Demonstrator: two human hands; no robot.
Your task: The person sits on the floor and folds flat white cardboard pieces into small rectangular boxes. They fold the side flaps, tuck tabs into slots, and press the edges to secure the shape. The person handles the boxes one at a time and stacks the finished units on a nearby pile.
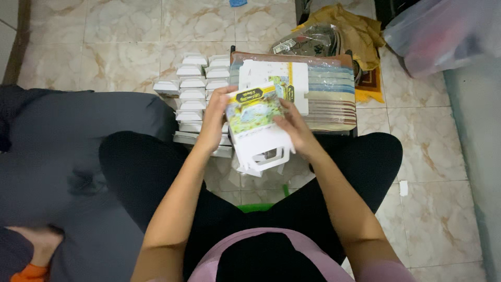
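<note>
Over marble floor tiles [125, 31], left hand [214, 117] and right hand [295, 130] pinch a flat carton [255, 125] between them.

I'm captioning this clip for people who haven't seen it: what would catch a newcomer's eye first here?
First, the flat printed carton with a white carry handle, held at centre frame between the left hand and right hand. Just beyond it on the marble floor, rows of small folded white boxes stand beside a plastic-wrapped stack of unfolded cartons. A crumpled yellow bag lies farther back.
</note>
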